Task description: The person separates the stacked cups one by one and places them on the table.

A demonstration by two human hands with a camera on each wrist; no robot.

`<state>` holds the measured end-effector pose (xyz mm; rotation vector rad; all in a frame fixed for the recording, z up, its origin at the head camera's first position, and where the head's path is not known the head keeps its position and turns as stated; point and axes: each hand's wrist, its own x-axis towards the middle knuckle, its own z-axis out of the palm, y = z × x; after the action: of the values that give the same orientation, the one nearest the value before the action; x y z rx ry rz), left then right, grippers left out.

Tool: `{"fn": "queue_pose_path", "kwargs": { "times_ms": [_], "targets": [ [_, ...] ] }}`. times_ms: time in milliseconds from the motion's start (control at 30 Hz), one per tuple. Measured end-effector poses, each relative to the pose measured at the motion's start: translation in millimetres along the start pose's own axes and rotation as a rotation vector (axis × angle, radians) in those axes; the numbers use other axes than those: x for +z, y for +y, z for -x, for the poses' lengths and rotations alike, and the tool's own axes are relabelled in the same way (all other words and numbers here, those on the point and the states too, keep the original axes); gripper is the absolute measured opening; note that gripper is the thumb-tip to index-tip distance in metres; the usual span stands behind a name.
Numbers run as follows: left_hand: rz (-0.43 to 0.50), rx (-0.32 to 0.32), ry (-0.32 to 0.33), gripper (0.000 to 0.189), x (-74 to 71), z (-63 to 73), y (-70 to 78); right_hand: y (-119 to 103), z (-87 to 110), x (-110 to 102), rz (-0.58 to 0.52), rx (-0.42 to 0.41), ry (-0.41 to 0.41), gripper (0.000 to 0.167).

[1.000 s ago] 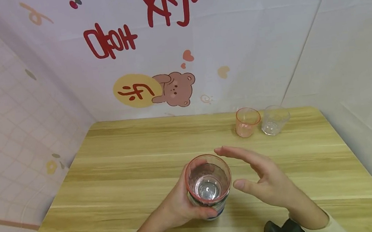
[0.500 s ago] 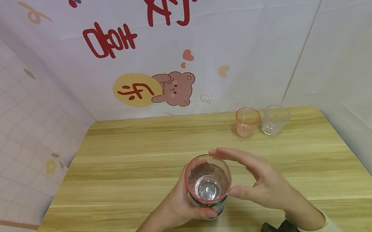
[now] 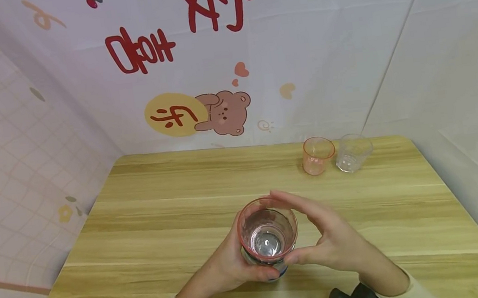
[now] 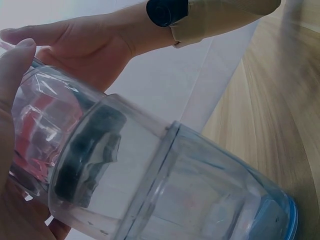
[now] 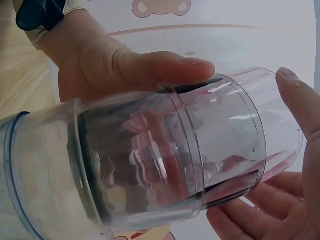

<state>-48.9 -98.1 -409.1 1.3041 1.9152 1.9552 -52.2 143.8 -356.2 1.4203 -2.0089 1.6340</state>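
Observation:
A stack of nested clear plastic cups [image 5: 145, 160] stands upright on the table in the head view. The top cup [image 3: 268, 241] has a reddish rim, and a cup with a blue rim [image 4: 292, 220] is at the bottom. My left hand [image 3: 236, 262] grips the stack from the left, its thumb across the near side. On the right, my right hand [image 3: 331, 239] curves round the top cup, fingers at the far side of its rim and thumb at the near side. A space shows between palm and cup. The fingers' undersides are partly hidden.
An orange-tinted cup [image 3: 313, 162] and a clear cup [image 3: 348, 161] stand side by side at the back right of the wooden table [image 3: 161, 202]. A white printed cloth [image 3: 322, 61] rises behind and at both sides.
My right hand has moved left and closed in on the top cup, its thumb and fingers coming from beside the rim to either side of it. The left hand keeps its grip.

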Motion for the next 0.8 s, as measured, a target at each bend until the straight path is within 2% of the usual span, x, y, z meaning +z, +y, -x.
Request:
{"fn": "queue_pose_path", "kwargs": {
  "times_ms": [300, 400, 567, 733, 800],
  "targets": [
    [0.01, -0.034, 0.004, 0.107, -0.1, 1.8, 1.1, 0.0, -5.1, 4.2, -0.142, -0.022, -0.024, 0.097],
    [0.014, -0.048, -0.005, 0.107, 0.1, 2.0, 1.2, 0.1, -3.4, 5.0, -0.169, 0.005, -0.034, 0.1],
    [0.005, -0.033, -0.01, 0.107, 1.0, 1.1, 0.8, -1.8, -1.7, 6.3, -0.177, 0.064, -0.044, 0.105],
    [-0.01, -0.006, -0.001, 0.106, 1.1, 0.6, -0.7, 0.1, -3.0, 6.9, -0.183, 0.014, -0.04, 0.105],
    [-0.017, 0.0, 0.002, 0.106, 1.0, 0.4, -1.4, 0.0, -3.1, 7.3, -0.189, 0.02, -0.033, 0.106]
  ]
}}
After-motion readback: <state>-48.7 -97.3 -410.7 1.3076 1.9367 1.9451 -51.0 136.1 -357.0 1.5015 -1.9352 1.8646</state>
